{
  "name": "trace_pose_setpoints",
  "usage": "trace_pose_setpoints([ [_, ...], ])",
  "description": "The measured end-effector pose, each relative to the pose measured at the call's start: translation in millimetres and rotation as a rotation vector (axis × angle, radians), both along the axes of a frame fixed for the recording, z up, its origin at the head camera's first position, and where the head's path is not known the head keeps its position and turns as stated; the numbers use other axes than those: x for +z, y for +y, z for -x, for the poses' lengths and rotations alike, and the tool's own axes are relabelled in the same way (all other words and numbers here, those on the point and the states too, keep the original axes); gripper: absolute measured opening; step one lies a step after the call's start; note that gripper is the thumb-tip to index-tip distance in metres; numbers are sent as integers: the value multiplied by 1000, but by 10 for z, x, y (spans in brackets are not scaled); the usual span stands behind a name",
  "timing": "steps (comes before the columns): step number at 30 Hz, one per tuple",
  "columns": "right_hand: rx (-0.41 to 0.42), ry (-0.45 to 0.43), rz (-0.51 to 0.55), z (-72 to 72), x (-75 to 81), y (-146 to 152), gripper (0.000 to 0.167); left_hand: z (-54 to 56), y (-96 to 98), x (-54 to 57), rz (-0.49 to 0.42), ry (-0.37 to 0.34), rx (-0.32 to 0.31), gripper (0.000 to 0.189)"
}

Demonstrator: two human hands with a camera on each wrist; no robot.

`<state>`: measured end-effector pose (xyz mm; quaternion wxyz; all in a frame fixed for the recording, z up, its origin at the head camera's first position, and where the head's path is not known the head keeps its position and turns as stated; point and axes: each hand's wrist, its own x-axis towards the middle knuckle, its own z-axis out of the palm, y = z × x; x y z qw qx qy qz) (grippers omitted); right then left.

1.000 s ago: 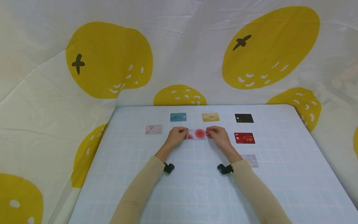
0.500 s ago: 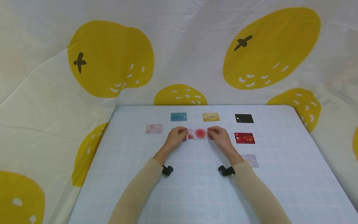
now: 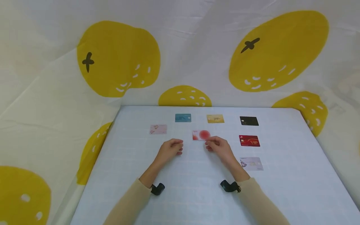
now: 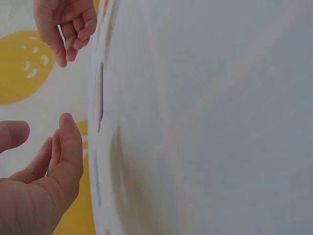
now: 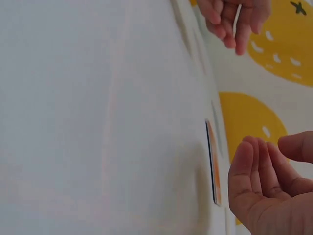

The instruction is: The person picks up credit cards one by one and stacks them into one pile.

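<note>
"VIP" stands on the red card (image 3: pixel 249 141), toward the desk's (image 3: pixel 191 200) right edge; other print is illegible.

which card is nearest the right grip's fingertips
The white card with the big red circle: in the head view, the fingertips of the right grip overlap its lower right corner, while the other six cards lie clear of them.

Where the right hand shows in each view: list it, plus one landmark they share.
Head: right hand, just right of centre.
Left wrist: right hand, top left corner area, the farther of the two.
Right wrist: right hand, bottom right, close up.
Shared landmark: left hand.
</note>
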<state>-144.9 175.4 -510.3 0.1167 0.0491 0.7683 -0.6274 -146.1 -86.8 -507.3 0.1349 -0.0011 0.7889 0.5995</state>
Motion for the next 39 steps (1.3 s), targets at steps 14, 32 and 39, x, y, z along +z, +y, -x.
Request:
trace_pose_setpoints([
  [14,75,22,92,-218,-30,-232,30,-402,-210,-62,-82,-21,24,31],
  [32,177,74,105,8,2,-558,34,-227,-683,10,-47,37,142,29],
  [39,193,91,122,198,-11,-790,32,-51,-961,17,107,49,191,34],
])
